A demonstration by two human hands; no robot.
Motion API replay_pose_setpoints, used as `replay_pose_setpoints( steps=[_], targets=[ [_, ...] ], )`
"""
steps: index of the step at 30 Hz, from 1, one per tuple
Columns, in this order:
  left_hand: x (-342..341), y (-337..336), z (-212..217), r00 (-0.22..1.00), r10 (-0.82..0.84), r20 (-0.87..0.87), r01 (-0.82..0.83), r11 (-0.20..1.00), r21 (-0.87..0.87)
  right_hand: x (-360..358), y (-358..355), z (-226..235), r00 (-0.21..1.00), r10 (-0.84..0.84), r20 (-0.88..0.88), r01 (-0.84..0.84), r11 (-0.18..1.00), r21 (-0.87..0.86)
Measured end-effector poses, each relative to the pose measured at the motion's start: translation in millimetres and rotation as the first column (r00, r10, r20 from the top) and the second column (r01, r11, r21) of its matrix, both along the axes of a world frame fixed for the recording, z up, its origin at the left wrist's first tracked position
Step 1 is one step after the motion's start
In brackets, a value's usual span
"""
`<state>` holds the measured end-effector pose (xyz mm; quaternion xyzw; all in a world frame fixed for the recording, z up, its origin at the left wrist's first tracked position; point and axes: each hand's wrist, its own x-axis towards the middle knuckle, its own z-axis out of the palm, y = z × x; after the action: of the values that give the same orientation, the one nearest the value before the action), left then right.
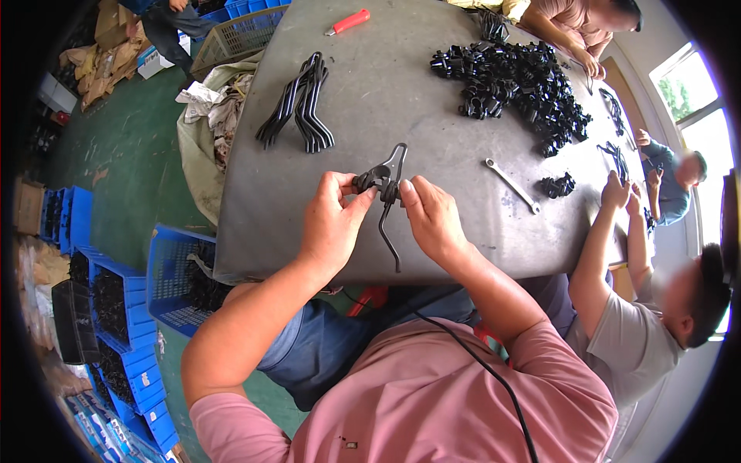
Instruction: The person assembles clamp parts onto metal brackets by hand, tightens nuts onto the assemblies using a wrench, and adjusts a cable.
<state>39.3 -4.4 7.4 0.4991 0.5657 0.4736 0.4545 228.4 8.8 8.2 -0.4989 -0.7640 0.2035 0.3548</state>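
Above the table's near edge, both hands hold a black brake lever [392,239]. My left hand [333,220] pinches the clamp end of its bracket between thumb and fingers. On the other side, my right hand [432,217] has its thumb and fingers closed on the bracket. From between the hands the curved lever blade hangs toward me, and a pointed loop-shaped part rises on the far side. Beyond my left hand lie several loose black curved lever blades [312,108]. To the right rest an open-end wrench [512,186] and a small cluster of black clamp parts [557,185].
A large heap of black clamp parts [517,85] covers the far right of the grey table [386,92]. A red-handled knife [349,21] lies at the far edge. Blue crates [174,270] stand at the left. Co-workers sit along the right side, one co-worker's hands [617,193] close by.
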Motion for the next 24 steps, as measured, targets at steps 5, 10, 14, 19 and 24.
replay_pose_setpoints(
  steps=[5,10,14,19,24],
  targets=[
    [1.8,3.7,-8.5,0.999,0.026,-0.031,-0.025,0.999,0.036,-14.4,-3.8,12.9,0.987,-0.025,-0.161,0.037,0.997,0.072],
    [0.9,2.1,-11.4,0.997,0.074,0.008,-0.075,0.997,0.017,-1.5,11.7,5.9,0.989,-0.046,-0.137,-0.049,0.786,-0.617],
    [5.8,5.9,-13.1,0.998,0.054,-0.008,-0.054,0.998,0.023,-6.3,2.8,-7.3,0.999,-0.039,-0.027,0.040,0.998,0.054],
    [16.8,-5.4,-5.6,0.988,0.116,-0.102,-0.104,0.988,0.111,-11.7,3.4,-5.0,0.893,-0.194,-0.405,-0.053,0.850,-0.524],
    [10.0,1.8,-11.8,0.997,0.076,-0.025,-0.073,0.990,0.118,14.3,20.7,3.3,0.739,-0.235,-0.632,-0.435,0.550,-0.713]
  ],
)
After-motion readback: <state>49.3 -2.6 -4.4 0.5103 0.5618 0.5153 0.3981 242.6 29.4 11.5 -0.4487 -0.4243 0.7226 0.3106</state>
